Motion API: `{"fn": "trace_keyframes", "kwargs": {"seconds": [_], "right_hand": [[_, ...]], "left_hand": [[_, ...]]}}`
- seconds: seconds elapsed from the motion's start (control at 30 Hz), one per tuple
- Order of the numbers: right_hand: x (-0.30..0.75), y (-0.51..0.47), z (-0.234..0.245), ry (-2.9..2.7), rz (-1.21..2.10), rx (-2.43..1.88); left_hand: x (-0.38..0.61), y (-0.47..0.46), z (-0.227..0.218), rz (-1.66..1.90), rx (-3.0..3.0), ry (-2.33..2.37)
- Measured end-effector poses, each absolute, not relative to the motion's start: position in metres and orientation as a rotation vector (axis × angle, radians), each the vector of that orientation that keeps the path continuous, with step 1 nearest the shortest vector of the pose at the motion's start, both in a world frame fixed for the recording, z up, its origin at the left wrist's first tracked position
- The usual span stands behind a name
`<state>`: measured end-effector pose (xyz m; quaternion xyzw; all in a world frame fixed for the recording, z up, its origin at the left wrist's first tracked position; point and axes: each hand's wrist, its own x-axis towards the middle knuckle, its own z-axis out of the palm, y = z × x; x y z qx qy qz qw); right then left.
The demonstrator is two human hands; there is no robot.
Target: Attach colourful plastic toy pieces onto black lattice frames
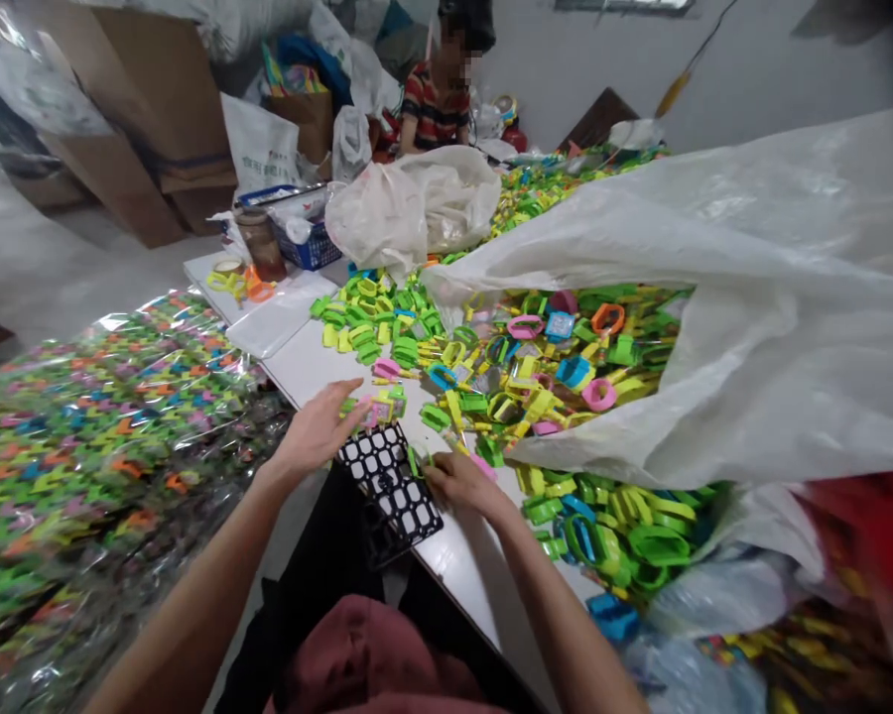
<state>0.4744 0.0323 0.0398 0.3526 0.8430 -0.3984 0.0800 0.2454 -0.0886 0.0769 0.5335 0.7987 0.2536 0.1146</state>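
My left hand (319, 424) lies at the top left corner of a black grid tray (394, 486) with white cells, its fingers stretched toward a small pink and green plastic piece (378, 407). At the tray's right edge my right hand (457, 478) is closed in a pinch on a small green plastic piece (415, 460). The tray rests on the near edge of a white table (305, 367). A heap of green, yellow, pink and blue plastic rings (506, 367) spreads beyond the hands.
A big white plastic sack (751, 327) spills the pieces from the right. Clear bags of coloured parts (96, 436) lie on the left. Another person in a striped shirt (436, 104) sits at the far end. A blue basket (305, 243), jar and cardboard boxes stand behind.
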Motion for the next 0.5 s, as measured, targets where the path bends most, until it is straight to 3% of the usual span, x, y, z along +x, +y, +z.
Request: {"fn": "trace_keyframes", "kwargs": {"seconds": [0.17, 0.3, 0.4, 0.5], "right_hand": [[0.474, 0.015, 0.052, 2.473, -0.747, 1.296], [0.477, 0.010, 0.059, 2.456, -0.637, 1.381], [0.481, 0.012, 0.047, 2.468, -0.647, 1.412], [0.485, 0.019, 0.037, 2.565, -0.916, 1.434]], "left_hand": [[0.258, -0.071, 0.064, 0.535, 1.719, 2.386], [0.253, -0.068, 0.066, 0.524, 1.708, 2.364], [0.256, -0.066, 0.069, 0.482, 1.657, 2.373], [0.263, -0.062, 0.071, 0.455, 1.593, 2.401]]}}
